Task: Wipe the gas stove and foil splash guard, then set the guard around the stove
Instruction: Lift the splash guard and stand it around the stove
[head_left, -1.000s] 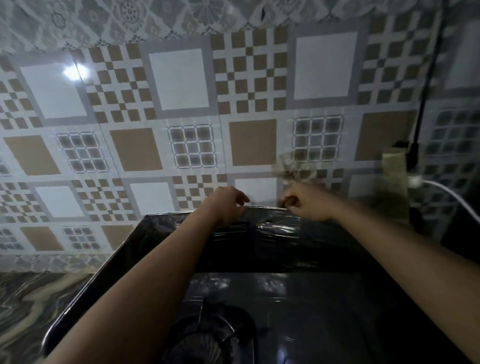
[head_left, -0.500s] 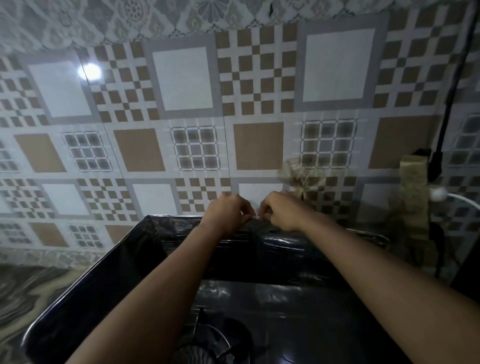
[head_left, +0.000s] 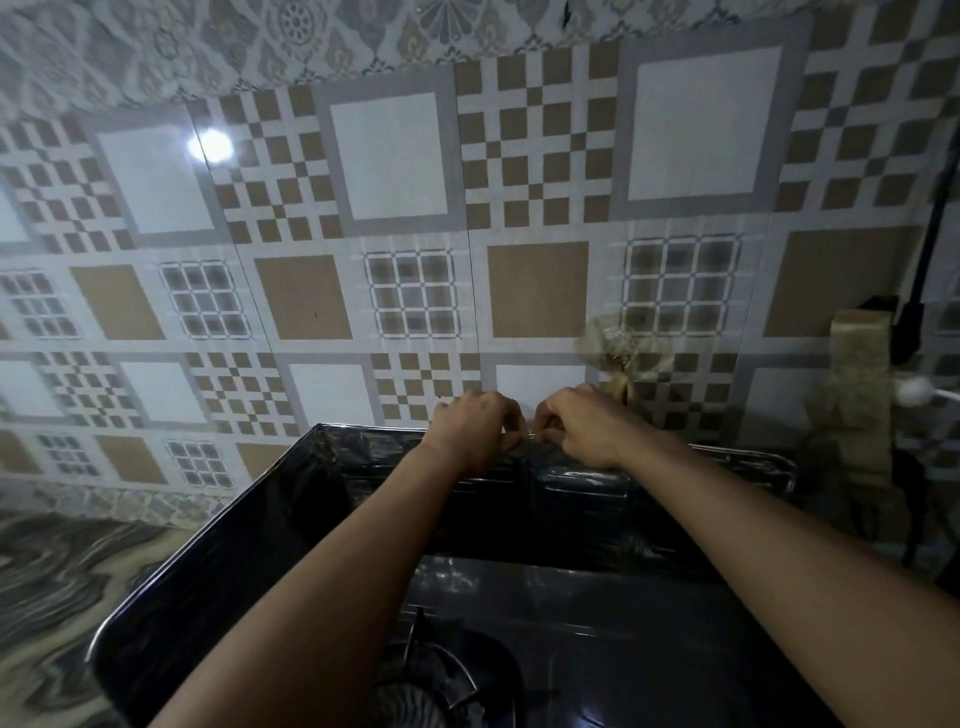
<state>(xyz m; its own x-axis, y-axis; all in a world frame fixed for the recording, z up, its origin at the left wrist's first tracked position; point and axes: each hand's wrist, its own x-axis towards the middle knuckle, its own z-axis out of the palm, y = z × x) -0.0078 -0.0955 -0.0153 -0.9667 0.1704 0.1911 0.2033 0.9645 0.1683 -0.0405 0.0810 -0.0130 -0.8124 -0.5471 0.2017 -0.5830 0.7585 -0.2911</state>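
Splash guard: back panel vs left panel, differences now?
The back panel stands along the tiled wall; the left panel runs toward the camera beside the stove. The left hand and right hand pinch the back panel's top edge; no hand touches the left panel. Both are dark, glossy and standing, meeting at a corner.

Gas stove (head_left: 623, 623) on counter (head_left: 47, 582), tiled wall (head_left: 389, 156) behind. Foil splash guard (head_left: 249, 545) upright along stove's left and rear sides. Burner (head_left: 415, 691) near-left on stove. Left hand (head_left: 475, 431), right hand (head_left: 582, 428) side by side on guard's rear top edge.
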